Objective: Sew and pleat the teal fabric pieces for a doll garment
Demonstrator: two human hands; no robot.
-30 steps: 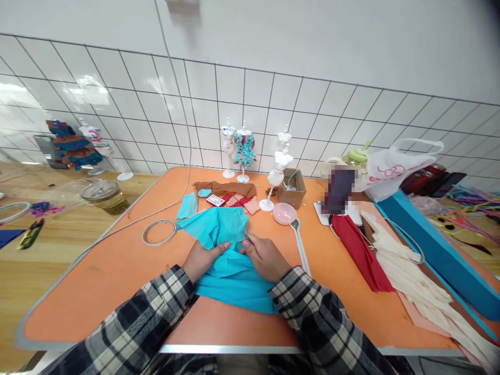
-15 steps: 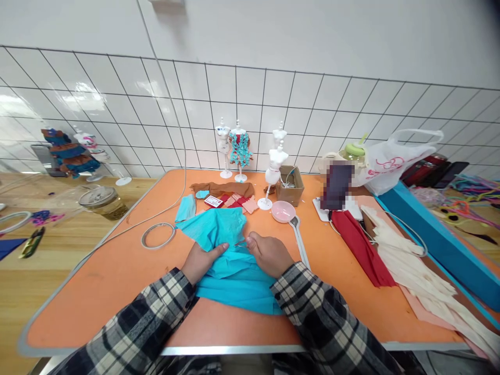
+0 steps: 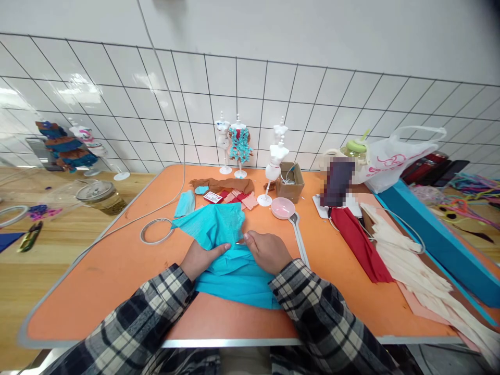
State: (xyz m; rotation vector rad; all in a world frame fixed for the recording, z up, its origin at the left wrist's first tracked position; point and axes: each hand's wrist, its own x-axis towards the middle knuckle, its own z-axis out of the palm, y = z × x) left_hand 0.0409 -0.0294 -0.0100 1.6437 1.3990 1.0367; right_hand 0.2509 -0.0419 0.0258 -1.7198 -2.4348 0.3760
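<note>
In the head view, a crinkled turquoise sheet, seemingly crepe paper or thin cloth (image 3: 230,284), lies bunched on the orange tabletop (image 3: 97,291), and everything else can be placed from it. The left hand (image 3: 201,259) is at its left side, thumb on top, pinching a fold. The right hand (image 3: 270,252) is at its right side, curled with thumb against fingers around a slim metallic-looking tool (image 3: 239,243), mostly hidden, its tip at the sheet.

The likeliest trouble is a tear: should the hands pull apart too hard, thin material could rip beside that tip. A slip of the tip could also nick the left thumb, which sits close on the same fold.

The table's metal front edge (image 3: 230,343) runs just below the sheet, so a pull toward the body could drag it over. Bare orange surface gives the most room to the sheet's lower left. To its upper right, the round pink plastic bowl (image 3: 283,208) and long grey utensil (image 3: 300,239) crowd the right hand, and a white mannequin on a stand (image 3: 275,169) could topple if bumped.
</note>
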